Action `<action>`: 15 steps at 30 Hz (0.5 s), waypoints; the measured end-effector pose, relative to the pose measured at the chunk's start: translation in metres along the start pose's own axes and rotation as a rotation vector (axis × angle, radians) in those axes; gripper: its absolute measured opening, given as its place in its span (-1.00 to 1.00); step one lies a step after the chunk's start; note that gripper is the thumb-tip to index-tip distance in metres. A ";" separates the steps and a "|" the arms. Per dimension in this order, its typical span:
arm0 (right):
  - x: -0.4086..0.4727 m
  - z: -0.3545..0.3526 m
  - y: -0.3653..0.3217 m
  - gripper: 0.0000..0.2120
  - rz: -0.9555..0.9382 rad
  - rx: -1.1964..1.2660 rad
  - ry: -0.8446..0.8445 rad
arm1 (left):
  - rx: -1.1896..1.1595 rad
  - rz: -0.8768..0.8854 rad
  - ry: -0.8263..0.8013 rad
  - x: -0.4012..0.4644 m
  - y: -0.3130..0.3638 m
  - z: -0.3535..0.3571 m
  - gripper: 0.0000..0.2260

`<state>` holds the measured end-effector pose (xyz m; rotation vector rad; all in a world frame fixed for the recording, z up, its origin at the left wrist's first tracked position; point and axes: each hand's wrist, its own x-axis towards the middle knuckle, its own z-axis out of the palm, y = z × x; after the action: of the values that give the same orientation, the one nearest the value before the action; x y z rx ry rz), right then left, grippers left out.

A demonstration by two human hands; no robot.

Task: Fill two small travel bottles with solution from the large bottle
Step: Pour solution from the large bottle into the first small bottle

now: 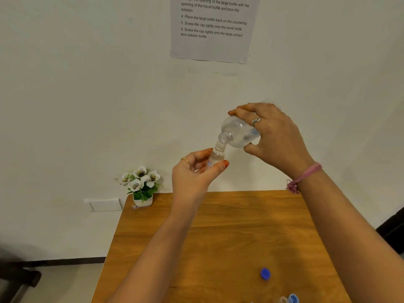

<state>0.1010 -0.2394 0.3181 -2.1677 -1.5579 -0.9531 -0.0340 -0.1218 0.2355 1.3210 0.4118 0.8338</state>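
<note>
1. Nearest the camera, at the bottom right of the frame, lie loose caps on the wooden table (218,248): a blue cap (265,274), and at the very bottom edge a pale blue cap (293,298) beside a clear ring-like piece (283,300) that is cut off by the frame.
2. Raised above the table's far edge, mid-frame, the left hand (192,171) pinches a small travel bottle (216,157) between thumb and fingers, upright and uncapped.
3. Just right of centre, the right hand (273,136) is wrapped around the large bottle (239,132), tipped so its open mouth meets the travel bottle's neck.
4. Judging by this, pouring into one travel bottle is under way; some clear liquid seems to sit in it, though the level is hard to read.
5. No second travel bottle is visible, so I cannot tell whether it is filled.
6. Likely left: finishing this fill, setting the large bottle down, and screwing caps back on.
7. A potted flower (142,186) stands at the table's far left corner.
</note>
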 end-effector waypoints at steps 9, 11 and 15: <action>-0.001 -0.002 -0.001 -0.38 -0.001 0.008 0.012 | 0.003 -0.008 -0.003 -0.001 0.001 0.000 -0.64; -0.002 -0.002 -0.001 -0.38 -0.002 0.008 0.015 | -0.001 -0.010 -0.005 -0.001 0.001 0.000 -0.64; -0.002 -0.002 -0.001 -0.37 -0.008 0.003 0.015 | -0.008 -0.016 -0.010 -0.002 0.000 0.000 -0.62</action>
<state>0.0987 -0.2419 0.3182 -2.1484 -1.5611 -0.9668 -0.0358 -0.1235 0.2354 1.3126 0.4102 0.8138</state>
